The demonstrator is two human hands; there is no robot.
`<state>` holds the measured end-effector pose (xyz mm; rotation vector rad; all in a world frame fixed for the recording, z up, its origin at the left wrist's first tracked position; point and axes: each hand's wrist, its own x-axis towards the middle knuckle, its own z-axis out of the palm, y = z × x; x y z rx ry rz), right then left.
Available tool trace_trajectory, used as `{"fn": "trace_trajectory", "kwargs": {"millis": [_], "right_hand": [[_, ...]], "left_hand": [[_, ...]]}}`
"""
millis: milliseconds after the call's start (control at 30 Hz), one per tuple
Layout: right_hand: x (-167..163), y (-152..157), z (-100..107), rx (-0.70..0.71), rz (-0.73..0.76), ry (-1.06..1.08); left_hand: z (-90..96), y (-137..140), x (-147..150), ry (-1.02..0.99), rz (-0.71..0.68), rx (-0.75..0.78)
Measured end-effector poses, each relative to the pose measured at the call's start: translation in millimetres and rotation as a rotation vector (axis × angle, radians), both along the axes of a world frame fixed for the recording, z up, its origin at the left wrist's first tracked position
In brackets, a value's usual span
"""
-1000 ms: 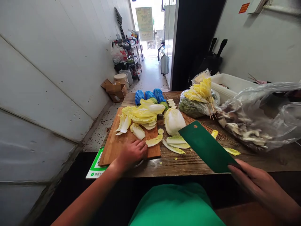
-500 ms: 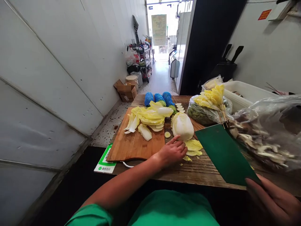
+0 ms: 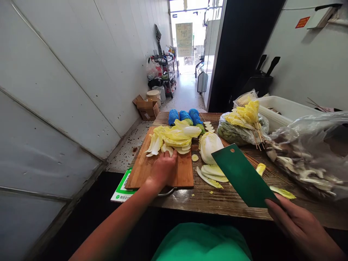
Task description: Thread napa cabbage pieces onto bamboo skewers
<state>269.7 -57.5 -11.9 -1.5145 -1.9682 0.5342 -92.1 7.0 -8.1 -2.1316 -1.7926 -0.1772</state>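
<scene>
My left hand [image 3: 164, 167] reaches over the wooden cutting board [image 3: 138, 170], its fingers closed on a small napa cabbage leaf [image 3: 166, 148] near the front of a leaf pile. Behind it, more yellow-white cabbage leaves [image 3: 178, 134] are heaped on the board. My right hand [image 3: 296, 221] grips a cleaver [image 3: 241, 177] with a dark green blade and a hole in one corner; its handle is hidden in the fist. The blade is tilted above the table, its tip end near the napa cabbage head [image 3: 210, 146]. Loose cabbage leaves [image 3: 213, 173] lie before that head.
Blue-netted vegetables [image 3: 185, 116] and pale round slices [image 3: 208, 126] sit behind the board. To the right are skewered cabbage leaves [image 3: 244, 114] on a bag of greens, a white bin [image 3: 285, 108] and bagged mushrooms [image 3: 307, 174]. A green-white payment sign [image 3: 121, 192] pokes out at left.
My left hand has left the cabbage head and moved left to the leaf on the board. The cleaver has shifted left, uncovering leaf pieces on the table's right side.
</scene>
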Motion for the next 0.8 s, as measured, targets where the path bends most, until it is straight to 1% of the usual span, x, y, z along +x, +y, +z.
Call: {"fn": "trace_trajectory", "kwargs": {"millis": [67,100,167,200,233,300,333,367,400,433,467,500,533,600,633,733,800], "right_hand": [[-6.9,0.9,6.3,-0.029,0.082,-0.011],[-10.2,1.8,9.3,-0.016,0.101,-0.024],[-18.2,5.2,15.6,0.045,0.111,-0.076],[-23.7,7.8,19.5,0.071,0.128,-0.117],[-30.5,10.9,23.8,0.087,0.159,-0.166],[-48.8,18.2,34.1,0.115,0.23,-0.276],[-60.2,22.1,39.6,0.117,0.279,-0.327],[-72.7,26.1,45.2,0.132,0.314,-0.37],[-86.0,29.9,50.6,0.145,0.354,-0.423],[-99.6,33.5,55.6,0.162,0.395,-0.474],[-112.9,36.9,60.2,0.166,0.422,-0.536],[-125.5,40.0,64.4,0.17,0.418,-0.613],[-137.1,42.8,68.2,0.166,0.429,-0.684],[-156.4,47.6,74.9,0.173,0.475,-0.778],[-164.2,49.6,77.8,0.182,0.517,-0.807],[-182.2,54.3,84.6,0.209,0.641,-0.854],[-191.1,56.6,87.2,0.203,0.679,-0.874]], "left_hand": [[5.6,-13.9,-6.1,-0.071,-0.033,0.071],[8.8,-22.4,-10.3,-0.151,-0.041,0.125],[12.9,-39.3,-19.3,-0.404,0.001,0.221],[12.6,-46.5,-23.4,-0.564,0.045,0.228],[10.1,-52.3,-26.9,-0.733,0.09,0.205],[-0.2,-59.8,-32.2,-1.032,0.155,0.106],[-6.8,-62.1,-34.3,-1.136,0.168,0.068],[-12.9,-64.2,-36.3,-1.194,0.174,0.057],[-17.7,-66.7,-38.7,-1.197,0.182,0.075],[-20.5,-69.8,-41.7,-1.144,0.188,0.108],[-21.1,-74.0,-45.6,-1.044,0.188,0.144],[-19.9,-79.2,-50.4,-0.912,0.177,0.174],[-17.6,-85.1,-56.0,-0.77,0.146,0.186],[-13.6,-97.3,-68.2,-0.522,0.051,0.179],[-13.5,-102.6,-74.0,-0.432,-0.001,0.168],[-22.9,-110.2,-85.2,-0.26,-0.1,0.162],[-32.6,-107.1,-86.3,-0.203,-0.149,0.179]]}}
